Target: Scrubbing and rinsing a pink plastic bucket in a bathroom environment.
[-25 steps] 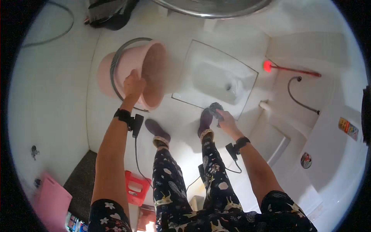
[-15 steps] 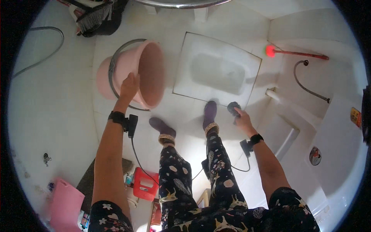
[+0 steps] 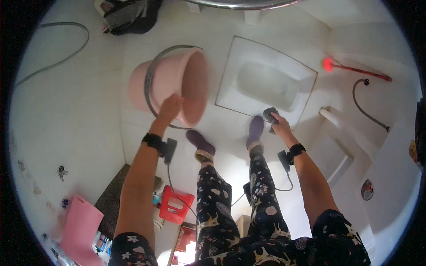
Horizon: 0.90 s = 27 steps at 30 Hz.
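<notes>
A large pink bucket point(image 3: 156, 82) with a dark grey handle point(image 3: 149, 80) lies tilted on its side, its mouth facing right. My left hand point(image 3: 170, 110) is closed on the near edge of its rim. In my right hand point(image 3: 282, 126) is a dark grey mesh scrubber point(image 3: 270, 115), held just right of my right shoe, by the near edge of the white squat toilet point(image 3: 226, 91). Part of the scrubber is hidden behind my fingers.
A red-handled brush with a bright pink head point(image 3: 327, 64) and a grey hose point(image 3: 357, 99) are at the right wall. Behind my left arm stand a red plastic stool point(image 3: 176, 205) and a pink plastic piece point(image 3: 81, 230). A broom and dustpan point(image 3: 133, 17) are at the far left.
The whole view has shifted, so most things sit further right. My right hand with the scrubber has moved slightly forward and closer to my right shoe. My left hand stays on the bucket's rim.
</notes>
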Each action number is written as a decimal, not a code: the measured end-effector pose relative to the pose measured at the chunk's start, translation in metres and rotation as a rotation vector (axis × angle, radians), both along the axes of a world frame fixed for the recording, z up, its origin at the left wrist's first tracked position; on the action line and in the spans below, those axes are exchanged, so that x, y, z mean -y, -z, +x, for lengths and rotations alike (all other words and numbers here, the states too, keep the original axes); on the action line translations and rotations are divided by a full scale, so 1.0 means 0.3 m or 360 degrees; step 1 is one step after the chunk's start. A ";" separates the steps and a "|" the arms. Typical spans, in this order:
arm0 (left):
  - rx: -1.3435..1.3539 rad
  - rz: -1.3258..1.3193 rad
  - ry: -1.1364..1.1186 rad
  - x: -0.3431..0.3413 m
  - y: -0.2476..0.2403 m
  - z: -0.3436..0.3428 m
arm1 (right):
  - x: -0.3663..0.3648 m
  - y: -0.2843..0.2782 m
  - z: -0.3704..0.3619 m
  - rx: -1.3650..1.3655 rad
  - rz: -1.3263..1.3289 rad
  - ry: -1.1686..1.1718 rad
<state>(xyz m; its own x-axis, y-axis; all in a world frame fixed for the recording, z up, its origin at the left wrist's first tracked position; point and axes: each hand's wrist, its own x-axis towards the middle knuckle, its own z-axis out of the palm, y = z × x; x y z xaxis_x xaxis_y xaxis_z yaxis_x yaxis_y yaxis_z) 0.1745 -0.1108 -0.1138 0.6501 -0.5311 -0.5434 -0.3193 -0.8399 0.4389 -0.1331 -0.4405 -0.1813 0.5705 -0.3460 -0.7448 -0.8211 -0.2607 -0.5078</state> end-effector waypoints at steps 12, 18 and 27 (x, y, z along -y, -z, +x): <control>0.0151 -0.0148 -0.0361 -0.197 -0.044 -0.282 | -0.598 -0.380 0.821 0.1559 -0.0349 -0.1036; -0.0065 -0.0053 -0.0452 -0.139 -0.063 -0.396 | -0.503 -0.192 1.087 0.0781 -0.0754 -0.1693; -0.0354 -0.0092 -0.0499 -0.184 -0.086 -0.515 | -0.697 -0.364 0.735 0.1065 -0.0890 -0.1513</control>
<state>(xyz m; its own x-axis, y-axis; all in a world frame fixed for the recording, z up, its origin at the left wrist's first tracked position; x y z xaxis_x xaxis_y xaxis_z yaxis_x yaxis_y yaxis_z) 0.0201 -0.0557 -0.0882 0.6557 -0.3590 -0.6642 0.0574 -0.8534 0.5180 0.0874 -0.2313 -0.0721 0.9676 0.2290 -0.1061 0.1736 -0.9090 -0.3790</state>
